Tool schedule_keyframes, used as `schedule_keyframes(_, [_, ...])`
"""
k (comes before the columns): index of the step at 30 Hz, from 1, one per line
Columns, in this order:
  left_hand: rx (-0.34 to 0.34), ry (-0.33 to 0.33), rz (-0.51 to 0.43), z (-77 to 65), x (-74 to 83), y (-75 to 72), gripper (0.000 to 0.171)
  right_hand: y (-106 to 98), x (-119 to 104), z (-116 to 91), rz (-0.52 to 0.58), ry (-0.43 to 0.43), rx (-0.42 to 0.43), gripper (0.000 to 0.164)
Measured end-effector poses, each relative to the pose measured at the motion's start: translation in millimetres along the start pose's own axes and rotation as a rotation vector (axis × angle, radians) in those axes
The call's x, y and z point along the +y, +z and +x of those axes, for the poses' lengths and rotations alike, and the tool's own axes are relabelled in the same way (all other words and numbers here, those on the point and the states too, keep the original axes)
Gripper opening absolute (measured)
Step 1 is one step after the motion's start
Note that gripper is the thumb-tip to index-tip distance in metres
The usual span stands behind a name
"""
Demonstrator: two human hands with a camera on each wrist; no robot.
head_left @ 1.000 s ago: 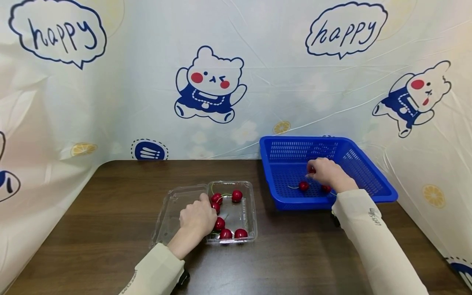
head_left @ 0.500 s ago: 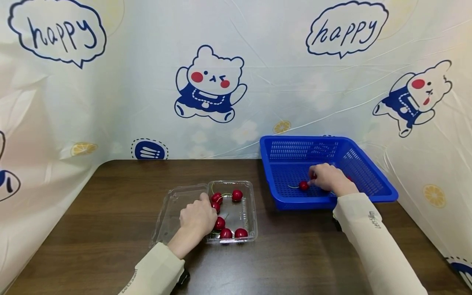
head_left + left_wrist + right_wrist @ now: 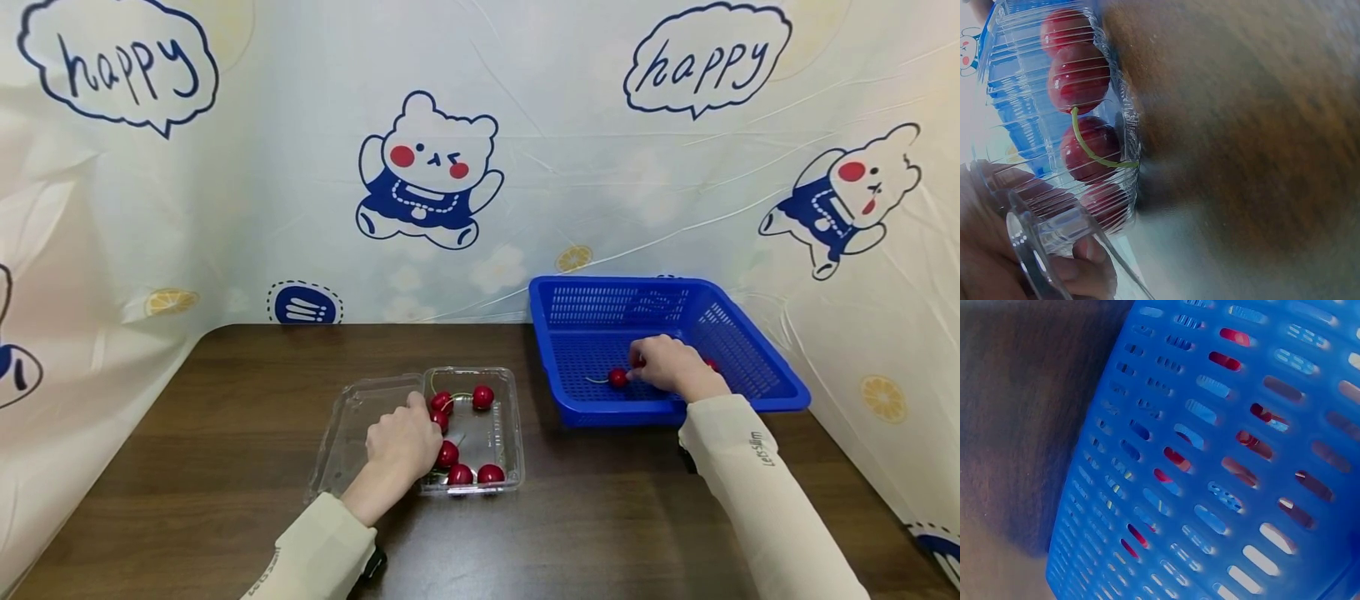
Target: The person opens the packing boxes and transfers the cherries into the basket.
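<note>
My left hand (image 3: 403, 442) grips the hinge side of a clear plastic clamshell box (image 3: 517, 433), whose lid (image 3: 360, 417) lies folded back to the left. Several red cherries (image 3: 483, 397) sit in the box, some with green stems. In the left wrist view, the fingers (image 3: 1088, 275) curl under the box's edge, beside cherries (image 3: 1090, 149) seen through its ribbed wall. Inside the blue basket (image 3: 555, 392), my right hand (image 3: 667, 367) pinches a cherry (image 3: 639, 362) at its fingertips. Another cherry (image 3: 617, 377) with a stem lies just left of those fingertips.
One more cherry (image 3: 711, 364) shows behind the right hand in the basket. The slotted basket wall (image 3: 1147, 506) fills much of the right wrist view, with red showing through. Brown wooden table (image 3: 225, 433); a printed curtain (image 3: 300, 167) hangs behind and at both sides.
My right hand has moved slightly down and toward me inside the basket with the cherry at its fingertips. The left hand and the box have stayed in place.
</note>
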State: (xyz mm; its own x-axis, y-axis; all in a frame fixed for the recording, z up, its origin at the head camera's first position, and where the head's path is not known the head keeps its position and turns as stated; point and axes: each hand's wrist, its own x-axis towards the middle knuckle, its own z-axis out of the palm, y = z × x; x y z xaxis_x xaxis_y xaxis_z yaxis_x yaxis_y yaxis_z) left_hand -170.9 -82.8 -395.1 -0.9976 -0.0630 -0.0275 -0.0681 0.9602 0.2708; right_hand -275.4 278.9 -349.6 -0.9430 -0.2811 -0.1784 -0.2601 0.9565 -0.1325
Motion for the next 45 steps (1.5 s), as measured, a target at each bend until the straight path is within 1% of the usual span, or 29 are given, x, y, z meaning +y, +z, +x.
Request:
schedule_keyframes(7, [0.002, 0.002, -0.002, -0.2, 0.0, -0.8, 0.027, 1.9, 1.2, 0.0, 0.018, 0.001, -0.019, 0.029])
schedule_keyframes(18, [-0.003, -0.005, -0.005, -0.9, 0.3, -1.4, 0.027, -2.4, -2.0, -1.6, 0.007, 0.016, -0.006, 0.032])
schedule_keyframes(26, [-0.010, -0.009, -0.007, -0.5, -0.4, -0.8, 0.027, -1.4, 0.7, -2.7, 0.004, 0.016, 0.004, 0.034])
schedule_keyframes(45, [-0.007, -0.008, -0.010, 0.0, 0.1, -1.4, 0.027, -6.0, 5.1, -6.0, 0.085, 0.045, 0.000, 0.036])
